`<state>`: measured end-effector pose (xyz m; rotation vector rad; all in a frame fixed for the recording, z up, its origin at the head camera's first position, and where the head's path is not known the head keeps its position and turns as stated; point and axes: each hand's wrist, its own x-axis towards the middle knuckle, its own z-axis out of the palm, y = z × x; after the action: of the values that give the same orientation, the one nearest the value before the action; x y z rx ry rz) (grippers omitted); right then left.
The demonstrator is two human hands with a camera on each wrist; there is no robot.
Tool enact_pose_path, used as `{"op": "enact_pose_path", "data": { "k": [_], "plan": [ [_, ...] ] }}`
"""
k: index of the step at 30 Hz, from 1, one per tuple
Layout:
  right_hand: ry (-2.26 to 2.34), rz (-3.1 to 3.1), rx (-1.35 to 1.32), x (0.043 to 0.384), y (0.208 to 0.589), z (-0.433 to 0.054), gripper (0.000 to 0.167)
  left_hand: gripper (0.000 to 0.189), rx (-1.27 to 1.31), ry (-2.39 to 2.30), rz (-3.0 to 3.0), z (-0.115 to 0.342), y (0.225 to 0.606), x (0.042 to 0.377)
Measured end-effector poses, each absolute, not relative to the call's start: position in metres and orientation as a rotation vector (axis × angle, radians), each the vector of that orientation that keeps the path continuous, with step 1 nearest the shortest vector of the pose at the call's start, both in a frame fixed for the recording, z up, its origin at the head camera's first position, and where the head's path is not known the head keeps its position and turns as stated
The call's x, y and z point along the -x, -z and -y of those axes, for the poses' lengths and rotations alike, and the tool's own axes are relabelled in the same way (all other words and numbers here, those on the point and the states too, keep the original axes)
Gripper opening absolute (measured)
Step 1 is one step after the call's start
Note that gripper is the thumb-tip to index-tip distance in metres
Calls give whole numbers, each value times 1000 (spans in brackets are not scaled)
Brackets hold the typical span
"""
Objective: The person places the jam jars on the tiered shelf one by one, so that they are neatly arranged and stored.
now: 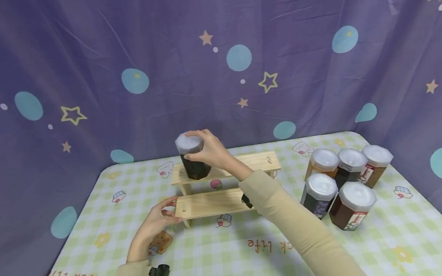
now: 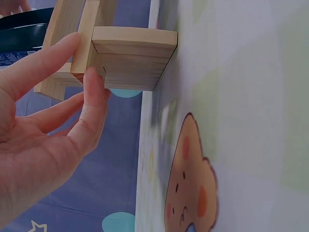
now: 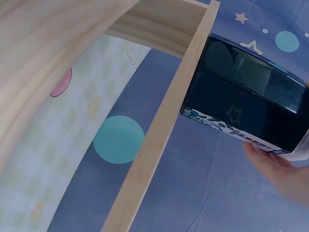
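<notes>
A two-step wooden shelf [image 1: 211, 204] stands on the table. At the left end of its upper step is a dark jar with a whitish lid [image 1: 196, 169], held near the top between the thumb and fingers of my right hand [image 1: 214, 151]. In the right wrist view, the jar [image 3: 241, 92] meets the upper board, and a patterned label shows along one side. My left hand [image 1: 155, 222] pinches the left end of the lower step. The left wrist view has the thumb on one face of the board [image 2: 87, 43] and a finger on the opposite side.
To the right stands a group of several lidded jars, including an amber one [image 1: 322, 163], a dark one [image 1: 318, 197] and a reddish-brown one [image 1: 351, 207]. A green-checked cloth [image 1: 200, 255] covers the table. Behind it hangs a purple curtain [image 1: 184, 92].
</notes>
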<state>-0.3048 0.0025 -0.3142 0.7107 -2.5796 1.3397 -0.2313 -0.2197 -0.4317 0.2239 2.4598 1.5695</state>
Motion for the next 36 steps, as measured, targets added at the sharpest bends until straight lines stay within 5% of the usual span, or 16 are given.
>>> {"op": "enact_pose_path", "data": {
  "k": [36],
  "plan": [
    [-1498,2313,-851,259,320,-59,35,70,-237,-1574,-2460,222,431,230]
  ]
}}
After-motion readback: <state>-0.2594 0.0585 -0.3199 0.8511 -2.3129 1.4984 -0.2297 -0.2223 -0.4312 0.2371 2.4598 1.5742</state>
